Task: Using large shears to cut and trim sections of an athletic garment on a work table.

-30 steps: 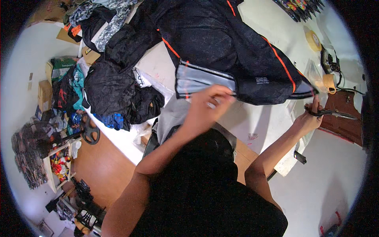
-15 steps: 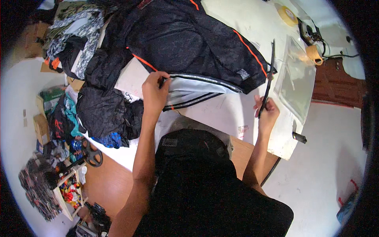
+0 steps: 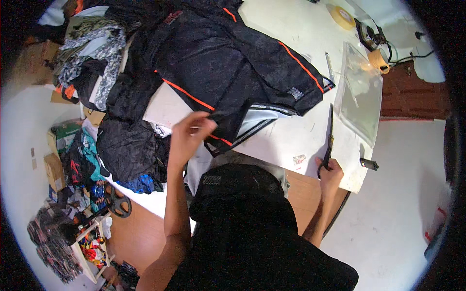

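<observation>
A black garment (image 3: 204, 53) with orange piping lies spread on the white table (image 3: 274, 24). Its lower edge is partly turned, showing pale lining (image 3: 259, 114) and trim with printed banding. Just beside its lower-left corner, my left hand (image 3: 190, 133) hovers, fingers loosely curled and apart, with nothing visible held. Black scissors (image 3: 330, 126) point upward from my right hand (image 3: 329, 174), which grips their handles over the right part of the table, below the garment.
Piled clothing (image 3: 90, 53) fills the left. A clear plastic sheet (image 3: 359, 92), yellow tape roll (image 3: 342, 18), tan roll (image 3: 378, 60) and corded device (image 3: 371, 34) are at right. A small black object (image 3: 369, 164) sits on the table's right edge. A cluttered wooden shelf (image 3: 92, 242) stands lower left.
My left hand has let go of the hem and moved down and slightly left. The garment's lower-left corner now lies black side up. My right hand has moved down with the scissors.
</observation>
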`<control>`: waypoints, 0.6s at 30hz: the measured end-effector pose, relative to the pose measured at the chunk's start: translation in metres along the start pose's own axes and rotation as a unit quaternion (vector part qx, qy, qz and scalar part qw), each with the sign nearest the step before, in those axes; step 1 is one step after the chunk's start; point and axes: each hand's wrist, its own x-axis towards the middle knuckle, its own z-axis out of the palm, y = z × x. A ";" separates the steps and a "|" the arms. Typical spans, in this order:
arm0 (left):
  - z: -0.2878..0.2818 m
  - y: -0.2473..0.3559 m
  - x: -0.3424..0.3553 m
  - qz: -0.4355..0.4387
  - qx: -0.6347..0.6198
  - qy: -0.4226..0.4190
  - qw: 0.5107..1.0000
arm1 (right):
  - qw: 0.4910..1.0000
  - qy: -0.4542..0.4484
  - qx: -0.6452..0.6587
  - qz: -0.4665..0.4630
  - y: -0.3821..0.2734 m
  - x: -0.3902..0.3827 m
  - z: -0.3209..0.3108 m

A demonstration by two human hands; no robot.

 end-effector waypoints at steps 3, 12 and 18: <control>-0.027 -0.029 0.015 -0.118 -0.014 0.235 0.965 | 0.987 -0.118 -0.109 -0.026 -0.005 0.016 -0.030; -0.028 -0.043 0.095 -0.128 0.033 0.138 0.982 | 0.906 0.072 0.081 -0.409 -0.203 0.179 0.123; -0.063 0.040 0.127 -0.056 -0.325 0.090 0.940 | 0.864 -0.268 0.230 -0.359 -0.269 0.253 0.144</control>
